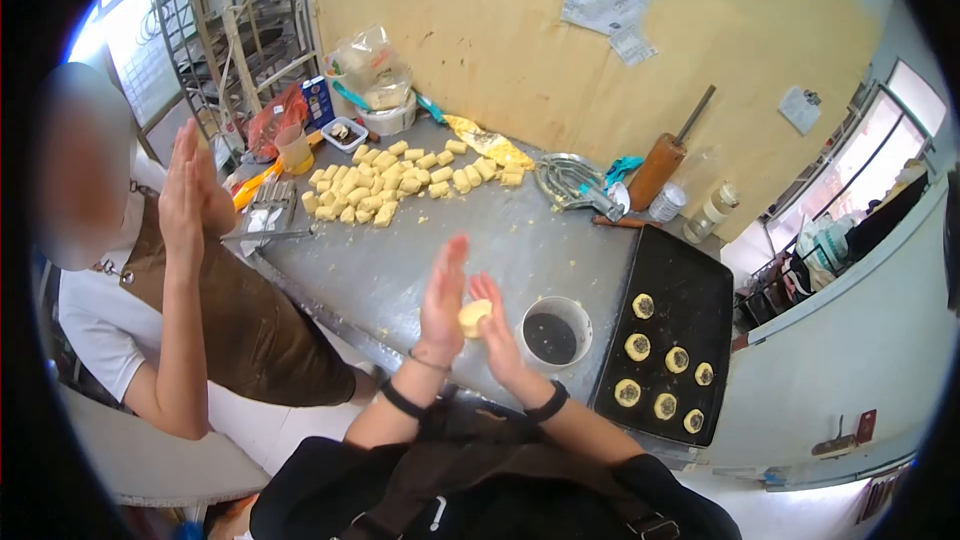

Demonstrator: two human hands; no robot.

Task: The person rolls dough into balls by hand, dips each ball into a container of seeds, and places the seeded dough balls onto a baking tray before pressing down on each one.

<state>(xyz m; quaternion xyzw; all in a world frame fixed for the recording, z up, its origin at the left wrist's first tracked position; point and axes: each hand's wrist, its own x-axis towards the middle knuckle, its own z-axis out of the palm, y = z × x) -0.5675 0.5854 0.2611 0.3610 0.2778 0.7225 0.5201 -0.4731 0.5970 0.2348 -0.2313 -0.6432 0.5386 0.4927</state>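
Between my two palms is a pale yellow piece of dough (474,317), held above the near side of the metal table (380,280). My left hand (442,302) is upright with its fingers stretched up, its palm against the dough. From the other side, my right hand (497,332) presses on the same piece, fingers also pointing up. Just right of my right hand stands a round metal tin (582,325) with dark contents. Farther right, a black baking tray (660,265) carries several round dough pieces (637,347) with dark speckled centres.
Many cut dough pieces (375,183) are heaped at the back. A co-worker (230,280) at the left holds both palms together. A wooden roller (657,170), glass jar (712,212) and metal tool (570,183) stand or lie at the back right. A rack (235,40) rises behind left.
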